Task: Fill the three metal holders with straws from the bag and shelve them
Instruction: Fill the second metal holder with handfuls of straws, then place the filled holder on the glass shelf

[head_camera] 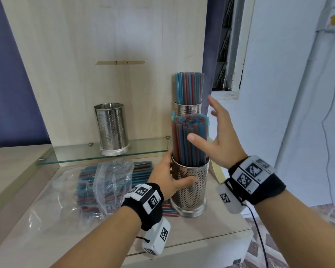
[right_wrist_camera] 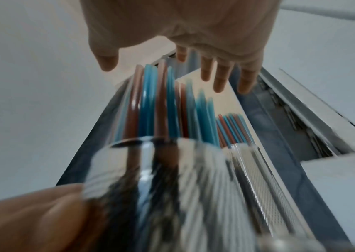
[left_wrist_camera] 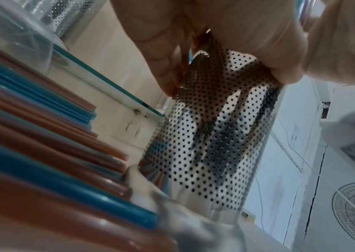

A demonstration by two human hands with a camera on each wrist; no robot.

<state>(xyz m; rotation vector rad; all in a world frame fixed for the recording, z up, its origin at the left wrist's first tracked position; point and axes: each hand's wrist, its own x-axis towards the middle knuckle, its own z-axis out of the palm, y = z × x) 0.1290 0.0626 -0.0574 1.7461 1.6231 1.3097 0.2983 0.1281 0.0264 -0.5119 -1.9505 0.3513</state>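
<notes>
A perforated metal holder packed with blue and red straws stands on the wooden counter. My left hand grips its upper wall, thumb across the front; the left wrist view shows the holder under my fingers. My right hand hovers open beside the straw bundle on its right, fingers spread, thumb near the straws; the right wrist view shows these straws below the spread fingers. A second filled holder stands behind on the glass shelf. An empty holder stands on the shelf's left.
A clear plastic bag with more straws lies on the counter to the left. The glass shelf runs along a wooden back panel. The counter's front edge is close. A white wall and cable are at right.
</notes>
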